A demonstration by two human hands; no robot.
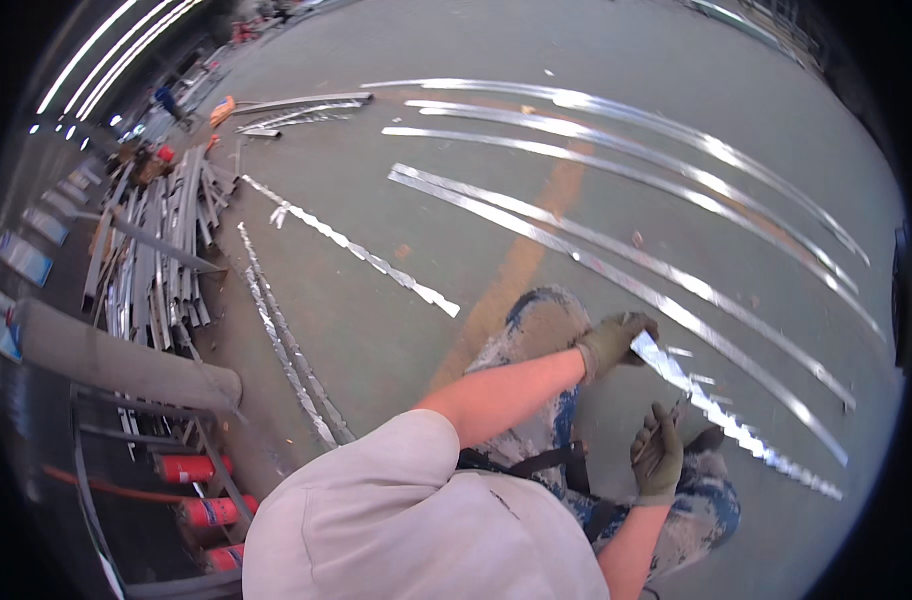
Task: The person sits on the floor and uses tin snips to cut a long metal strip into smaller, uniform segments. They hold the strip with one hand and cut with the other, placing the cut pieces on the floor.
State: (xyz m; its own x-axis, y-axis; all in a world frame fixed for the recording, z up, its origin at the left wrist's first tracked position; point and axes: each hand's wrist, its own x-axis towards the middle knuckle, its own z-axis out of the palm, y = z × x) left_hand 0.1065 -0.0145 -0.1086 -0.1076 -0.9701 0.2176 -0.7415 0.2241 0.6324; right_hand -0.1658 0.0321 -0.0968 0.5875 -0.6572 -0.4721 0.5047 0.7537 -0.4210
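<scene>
My left hand (616, 343), in an olive work glove, is closed on the near end of a shiny metal strip (711, 408). From there the strip runs down to the right, its edge jagged with small cut, bent tabs. Just below the strip, my right hand (658, 455), gloved too, has its fingers curled in. A small dark, thin thing (683, 402) shows at its fingertips, close to the strip's edge; its kind is too small to tell. Both hands are over my bent knees in camouflage trousers (701, 510).
Several long, smooth metal strips (616, 270) lie across the floor ahead. Jagged strips (356, 250) lie to the left. Beyond these are a pile of metal profiles (171, 250), a grey cylinder (126, 350) and red fire extinguishers (211, 512) by a metal frame.
</scene>
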